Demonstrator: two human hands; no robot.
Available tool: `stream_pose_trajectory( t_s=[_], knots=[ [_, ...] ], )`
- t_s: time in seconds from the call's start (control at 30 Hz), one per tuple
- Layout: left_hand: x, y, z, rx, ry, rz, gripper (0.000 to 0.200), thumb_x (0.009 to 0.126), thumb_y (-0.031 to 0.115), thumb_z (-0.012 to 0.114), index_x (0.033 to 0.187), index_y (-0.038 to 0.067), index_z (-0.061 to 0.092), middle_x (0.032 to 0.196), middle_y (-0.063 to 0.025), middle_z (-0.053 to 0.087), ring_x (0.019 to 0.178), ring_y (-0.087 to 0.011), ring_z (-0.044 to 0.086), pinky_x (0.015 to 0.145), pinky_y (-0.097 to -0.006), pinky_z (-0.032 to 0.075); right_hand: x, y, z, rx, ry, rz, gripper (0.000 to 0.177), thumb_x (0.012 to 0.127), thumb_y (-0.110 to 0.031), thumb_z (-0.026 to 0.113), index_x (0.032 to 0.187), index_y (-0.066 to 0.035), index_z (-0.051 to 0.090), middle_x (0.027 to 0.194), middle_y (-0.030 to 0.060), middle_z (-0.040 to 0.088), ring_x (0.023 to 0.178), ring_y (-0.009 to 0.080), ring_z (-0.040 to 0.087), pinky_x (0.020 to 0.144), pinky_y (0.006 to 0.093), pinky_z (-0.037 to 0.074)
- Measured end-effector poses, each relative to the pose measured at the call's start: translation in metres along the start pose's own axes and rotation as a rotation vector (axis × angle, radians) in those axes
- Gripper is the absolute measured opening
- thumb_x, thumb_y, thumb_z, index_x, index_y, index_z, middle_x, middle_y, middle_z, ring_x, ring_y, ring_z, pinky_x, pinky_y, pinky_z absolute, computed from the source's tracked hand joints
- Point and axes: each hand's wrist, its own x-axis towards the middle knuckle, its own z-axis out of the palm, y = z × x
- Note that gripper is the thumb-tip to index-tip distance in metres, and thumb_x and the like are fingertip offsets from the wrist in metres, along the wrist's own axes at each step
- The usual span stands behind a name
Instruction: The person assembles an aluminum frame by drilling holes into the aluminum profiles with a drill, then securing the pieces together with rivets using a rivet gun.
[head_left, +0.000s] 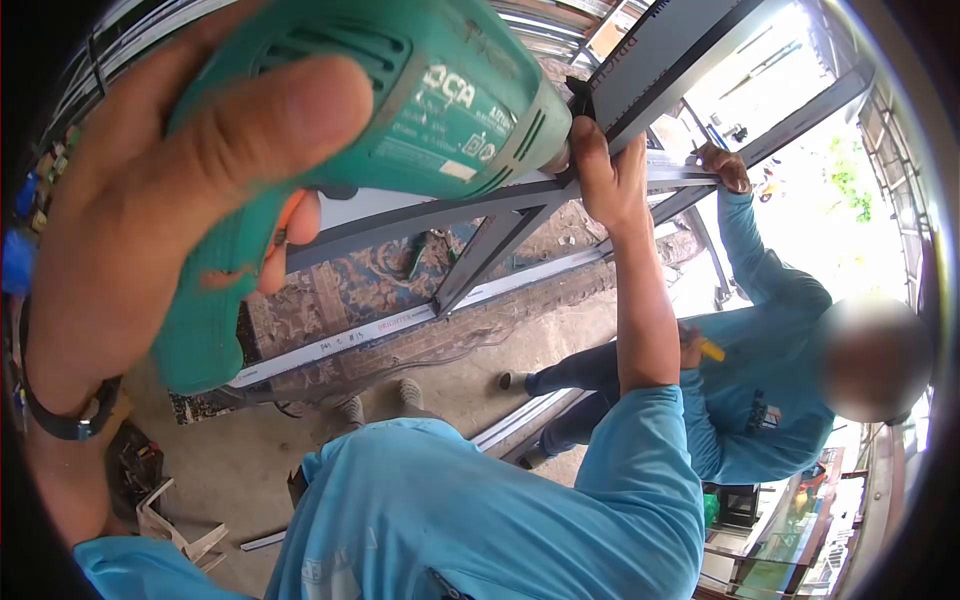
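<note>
My left hand (150, 200) is wrapped around the handle of a green electric drill (400, 110), its thumb along the body and fingers at the orange trigger. The drill points right, its front end at a joint of a grey metal frame (440, 225). My right hand (610, 185) grips the frame right beside the drill's nose, thumb on the near side. The drill's tip is hidden behind that thumb, so contact cannot be seen. A co-worker's hand (725, 168) rests on the frame farther right.
The co-worker (760, 350) in a blue shirt stands at right, a yellow-ended object (712, 349) in the other hand. A patterned carpet (350, 290) lies under the frame. White metal strips (525, 420) and an angled white piece (180, 530) lie on the concrete floor.
</note>
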Motion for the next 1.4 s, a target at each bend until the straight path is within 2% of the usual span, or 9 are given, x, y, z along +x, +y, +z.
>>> stream_pose_trajectory(
  t_s=[0.47,0.53,0.67,0.73,0.8,1.1,1.13,1.2,1.4],
  knots=[
    [-0.125,-0.103,-0.036,0.057,0.427,0.237,0.089,0.079,0.046,0.084,0.142,-0.003,0.045,0.119,-0.0191,0.066,0.094,-0.0268,0.07,0.075,-0.036,0.058,-0.002,0.019,-0.005,-0.113,0.03,0.008,0.024,0.091,-0.023,0.063,0.084,0.0,0.066,0.069,0.0132,0.06,0.063,0.0275,0.054,0.062,0.0405,0.046],
    [-0.161,-0.148,-0.034,0.018,0.487,0.175,0.102,0.075,0.048,0.088,0.146,-0.004,0.038,0.121,-0.0218,0.063,0.089,-0.0272,0.071,0.066,-0.0357,0.058,-0.009,0.045,0.0,-0.128,0.058,0.054,0.026,0.093,-0.027,0.065,0.096,-0.002,0.072,0.077,0.013,0.066,0.07,0.0264,0.059,0.066,0.0405,0.048],
    [-0.162,-0.175,0.011,-0.73,0.169,-0.335,0.069,0.082,0.02,0.083,0.137,-0.001,0.047,0.106,-0.0151,0.07,0.094,-0.0265,0.071,0.078,-0.0403,0.059,-0.007,0.047,-0.013,-0.054,0.234,0.342,0.047,0.102,-0.037,0.059,0.127,0.003,0.06,0.108,0.0079,0.065,0.097,0.019,0.058,0.081,0.0336,0.047],
    [-0.147,-0.237,0.036,-0.743,0.16,-0.343,0.057,0.091,0.022,0.076,0.137,0.005,0.047,0.101,-0.0166,0.07,0.083,-0.027,0.073,0.066,-0.0345,0.06,-0.003,0.04,-0.014,-0.018,0.238,0.277,0.047,0.101,-0.036,0.058,0.127,0.004,0.059,0.109,0.008,0.065,0.098,0.0187,0.058,0.083,0.0333,0.048],
    [-0.13,-0.294,0.054,-0.933,0.212,-0.422,0.05,0.093,0.025,0.075,0.132,0.005,0.05,0.099,-0.0161,0.07,0.08,-0.027,0.073,0.062,-0.0335,0.058,0.0,0.106,-0.04,-0.437,0.164,-0.237,0.035,0.099,-0.031,0.063,0.119,-0.001,0.066,0.1,0.0123,0.067,0.087,0.022,0.062,0.075,0.0365,0.049],
    [-0.031,-0.557,0.09,-1.324,0.521,-0.618,0.046,0.101,0.049,0.059,0.111,0.004,0.063,0.095,-0.0069,0.069,0.081,-0.0177,0.068,0.064,-0.03,0.055,-0.042,0.18,-0.031,0.074,0.172,0.319,0.038,0.108,-0.023,0.05,0.126,0.007,0.064,0.126,0.0165,0.068,0.108,0.0203,0.066,0.091,0.0332,0.051],
    [-0.023,-0.575,0.094,-1.318,0.463,-0.583,0.046,0.101,0.049,0.059,0.111,0.004,0.063,0.093,-0.0068,0.07,0.081,-0.0168,0.068,0.065,-0.0292,0.055,-0.061,0.227,-0.037,-0.443,0.069,-0.112,0.041,0.107,-0.023,0.05,0.133,0.007,0.061,0.131,0.0165,0.066,0.116,0.02,0.065,0.095,0.0331,0.05],
    [-0.016,-0.583,0.105,-1.296,0.463,-0.584,0.048,0.101,0.05,0.058,0.117,0.005,0.062,0.098,-0.006,0.069,0.085,-0.016,0.068,0.069,-0.0279,0.054,-0.033,0.13,-0.028,0.021,0.131,0.3,0.036,0.101,-0.029,0.06,0.12,0.001,0.065,0.102,0.007,0.07,0.095,0.0128,0.062,0.081,0.0314,0.051],
    [0.0,-0.583,0.112,-1.139,0.447,-0.629,0.052,0.099,0.052,0.06,0.115,0.003,0.059,0.093,-0.0049,0.063,0.084,-0.0188,0.065,0.071,-0.0321,0.053,-0.001,0.044,-0.015,-0.101,0.221,0.136,0.042,0.094,-0.036,0.06,0.109,0.003,0.062,0.091,0.0103,0.067,0.083,0.0177,0.061,0.075,0.0334,0.051]
  ],
)
